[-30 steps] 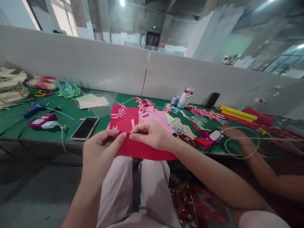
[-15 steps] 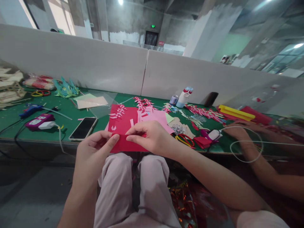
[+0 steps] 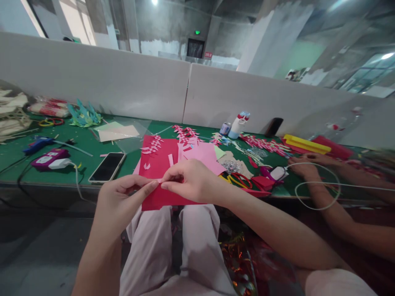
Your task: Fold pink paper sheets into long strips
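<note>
Between my hands, over the front edge of the table, a small strip of paper is pinched; it is mostly hidden by the fingers. My left hand (image 3: pixel 126 197) has thumb and forefinger closed on it from the left. From the right, my right hand (image 3: pixel 193 181) pinches with thumb and forefinger, close to the left fingertips. Beneath them lies a large red sheet (image 3: pixel 163 199), with pink sheets (image 3: pixel 202 156) to its right. Small folded pink pieces (image 3: pixel 147 166) and woven red-and-pink pieces (image 3: pixel 153 144) rest on the red sheet.
Left on the green table (image 3: pixel 70 170) are a phone (image 3: pixel 108 167), a purple power strip (image 3: pixel 51 159) and a blue glue gun (image 3: pixel 38 144). Scissors (image 3: pixel 240 180), a white bottle (image 3: pixel 239 125) and a yellow tray (image 3: pixel 307 145) stand right, near another person's hands (image 3: pixel 304 166).
My fingertips have come closer together and my left hand has shifted slightly right. The red sheet's front edge sits lower. The other person's two hands have come together.
</note>
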A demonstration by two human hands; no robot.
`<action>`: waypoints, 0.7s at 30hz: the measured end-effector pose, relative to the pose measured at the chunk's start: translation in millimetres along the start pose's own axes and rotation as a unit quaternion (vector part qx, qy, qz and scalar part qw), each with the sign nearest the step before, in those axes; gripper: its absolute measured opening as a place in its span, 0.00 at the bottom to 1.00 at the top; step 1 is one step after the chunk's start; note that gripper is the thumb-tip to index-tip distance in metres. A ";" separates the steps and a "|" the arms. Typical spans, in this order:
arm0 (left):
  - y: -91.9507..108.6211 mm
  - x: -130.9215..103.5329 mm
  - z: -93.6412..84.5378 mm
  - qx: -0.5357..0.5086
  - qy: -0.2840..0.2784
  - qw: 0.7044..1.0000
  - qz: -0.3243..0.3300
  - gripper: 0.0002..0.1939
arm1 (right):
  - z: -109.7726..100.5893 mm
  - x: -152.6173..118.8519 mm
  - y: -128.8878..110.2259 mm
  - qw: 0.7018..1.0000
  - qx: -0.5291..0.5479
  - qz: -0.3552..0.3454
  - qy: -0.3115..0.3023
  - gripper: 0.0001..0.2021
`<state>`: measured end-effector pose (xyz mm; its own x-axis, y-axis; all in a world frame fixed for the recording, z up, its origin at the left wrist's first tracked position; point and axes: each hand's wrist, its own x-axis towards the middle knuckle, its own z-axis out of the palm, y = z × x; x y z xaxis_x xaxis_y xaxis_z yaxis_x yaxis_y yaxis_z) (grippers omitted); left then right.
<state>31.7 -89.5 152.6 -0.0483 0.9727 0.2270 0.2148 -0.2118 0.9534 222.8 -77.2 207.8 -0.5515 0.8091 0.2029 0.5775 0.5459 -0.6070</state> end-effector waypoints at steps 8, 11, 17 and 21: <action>-6.7 3.5 -0.4 -0.070 -0.074 0.991 -0.087 0.24 | -1.5 3.8 7.8 0.998 0.045 0.041 -0.028 0.07; -4.9 3.3 -0.2 -0.062 -0.075 0.990 -0.103 0.24 | -1.4 4.6 8.7 0.997 0.046 0.056 -0.031 0.06; -5.3 3.7 -0.1 -0.043 -0.042 0.996 -0.061 0.18 | -2.1 3.4 9.1 0.996 0.059 0.057 -0.035 0.07; -5.6 3.7 -4.4 -0.001 -0.008 0.999 -0.048 0.18 | -6.6 -1.4 17.9 0.995 0.082 0.039 -0.043 0.07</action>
<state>26.1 -85.1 149.0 -0.0520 0.9899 0.1317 0.2073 -0.1183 0.9711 237.8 -67.1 201.7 -0.5632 0.8216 0.0877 0.5183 0.4340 -0.7369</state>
